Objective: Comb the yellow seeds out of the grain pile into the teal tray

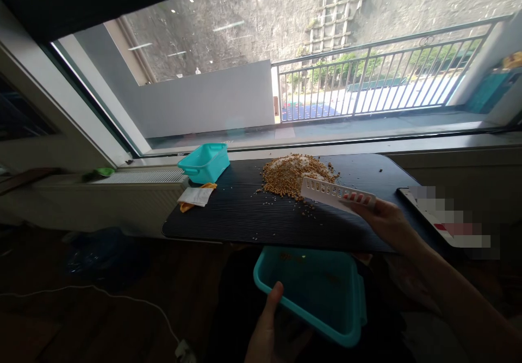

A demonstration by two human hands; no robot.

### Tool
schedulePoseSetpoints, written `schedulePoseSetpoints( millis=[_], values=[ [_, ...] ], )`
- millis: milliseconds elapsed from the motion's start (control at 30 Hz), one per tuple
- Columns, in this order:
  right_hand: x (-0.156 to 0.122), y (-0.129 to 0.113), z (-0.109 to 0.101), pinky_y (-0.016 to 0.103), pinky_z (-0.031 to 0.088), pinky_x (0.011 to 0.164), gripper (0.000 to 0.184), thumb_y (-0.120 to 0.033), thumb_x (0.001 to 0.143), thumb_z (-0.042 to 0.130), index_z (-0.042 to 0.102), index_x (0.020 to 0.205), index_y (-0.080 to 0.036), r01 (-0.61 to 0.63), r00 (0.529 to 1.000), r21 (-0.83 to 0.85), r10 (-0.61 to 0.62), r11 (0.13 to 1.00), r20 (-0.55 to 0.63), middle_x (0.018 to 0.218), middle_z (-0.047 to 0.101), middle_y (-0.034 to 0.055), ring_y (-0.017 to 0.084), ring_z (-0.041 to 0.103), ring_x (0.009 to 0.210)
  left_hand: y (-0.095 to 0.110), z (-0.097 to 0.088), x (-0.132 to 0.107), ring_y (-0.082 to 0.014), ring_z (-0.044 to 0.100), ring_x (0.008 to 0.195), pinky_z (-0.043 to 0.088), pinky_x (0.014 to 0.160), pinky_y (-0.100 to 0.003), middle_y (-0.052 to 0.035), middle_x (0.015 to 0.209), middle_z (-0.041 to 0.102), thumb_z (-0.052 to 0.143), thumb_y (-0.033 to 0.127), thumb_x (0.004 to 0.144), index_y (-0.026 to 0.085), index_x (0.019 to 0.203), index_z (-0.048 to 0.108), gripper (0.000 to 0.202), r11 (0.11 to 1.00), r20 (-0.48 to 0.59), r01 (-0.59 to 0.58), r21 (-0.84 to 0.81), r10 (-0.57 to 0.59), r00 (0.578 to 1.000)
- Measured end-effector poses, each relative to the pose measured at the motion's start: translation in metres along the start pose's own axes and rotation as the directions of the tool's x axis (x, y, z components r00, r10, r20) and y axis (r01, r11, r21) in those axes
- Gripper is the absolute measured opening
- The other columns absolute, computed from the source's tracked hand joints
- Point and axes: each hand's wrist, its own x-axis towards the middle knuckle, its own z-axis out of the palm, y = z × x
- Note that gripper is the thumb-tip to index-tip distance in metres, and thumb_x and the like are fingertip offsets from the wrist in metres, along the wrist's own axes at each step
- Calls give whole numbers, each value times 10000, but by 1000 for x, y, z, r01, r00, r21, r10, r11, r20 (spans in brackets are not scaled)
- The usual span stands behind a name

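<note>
My left hand (266, 324) grips the near rim of a turquoise plastic bin (312, 313), thumb over the edge. The bin sits below the table's front edge, with a few yellowish bits inside. In my right hand (387, 222) is a white slotted plastic piece (326, 190), held by its right end with fingertips showing through the slots. Its left end is at the front right of a heap of yellow-brown beans mixed with white grains (285, 175). Whether it touches the heap I cannot tell. Loose grains lie scattered around the heap on the dark table (240, 219).
A smaller turquoise basket (207, 161) stands at the table's back left, with a white and orange packet (198, 195) before it. A flat device (428, 216), partly blurred out, lies at the right. Behind is a large window; a radiator (142, 194) stands left. A white cable (122, 296) crosses the floor.
</note>
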Motion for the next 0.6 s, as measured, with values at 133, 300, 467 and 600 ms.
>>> schedulePoseSetpoints(
  millis=[133, 300, 467, 600],
  values=[
    [-1, 2, -2, 394, 436, 919, 355, -484, 624, 717, 738, 842, -204, 0, 1000, 2, 0, 1000, 25, 911, 714, 63, 271, 606, 963, 0, -1, 0, -310, 570, 1104, 455, 912, -418, -148, 1232, 586, 572, 500, 781, 185, 1322, 382, 655, 1000, -5, -7, -1, 7, 1000],
    [-6, 2, -2, 396, 428, 936, 305, -481, 618, 723, 718, 736, -200, 26, 999, 70, -29, 997, 42, 885, 709, 74, 266, 604, 961, 0, -1, 0, -305, 565, 1111, 449, 920, -405, -148, 1225, 591, 580, 499, 775, 171, 1314, 400, 656, 1000, 6, -14, 25, 13, 1000],
    [-8, 2, -8, 459, 407, 959, 356, -510, 564, 739, 726, 744, -203, -9, 1000, 55, 9, 998, 11, 904, 702, 71, 273, 606, 956, -1, -2, 1, -302, 557, 1124, 442, 930, -410, -143, 1234, 586, 548, 504, 796, 169, 1316, 400, 636, 1000, 43, -14, 22, 13, 999],
    [-11, 4, -12, 478, 398, 960, 362, -510, 535, 749, 740, 737, -210, -50, 999, 38, 50, 998, -5, 919, 703, 69, 282, 604, 957, -2, -1, 1, -302, 561, 1119, 446, 924, -403, -145, 1228, 590, 545, 500, 800, 163, 1310, 408, 627, 1000, 45, -13, 26, 12, 999]
  ],
)
